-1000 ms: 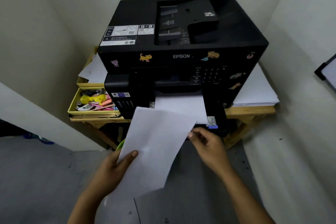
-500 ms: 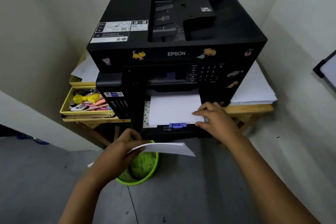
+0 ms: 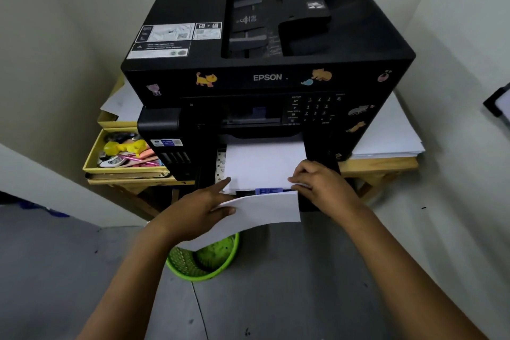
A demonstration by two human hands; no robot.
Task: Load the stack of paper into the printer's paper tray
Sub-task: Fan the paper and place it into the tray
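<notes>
Corner nook, wooden counter (image 3: 378, 167) carries black printer (image 3: 265, 63). Paper stack (image 3: 262, 165) sits in pulled-out paper tray (image 3: 220, 163). Right hand (image 3: 320, 188) pinches stack's near corner, likely squaring edges. Left hand (image 3: 198, 210) grips spare sheet (image 3: 262, 211), forefinger extended toward stack.

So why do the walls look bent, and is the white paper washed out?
Head view: the wide-angle lens bows the walls and stretches the forearms at the edges. The paper in the tray and the sheet held by the left hand look bright, with little surface detail; the black printer looks dim.
</notes>
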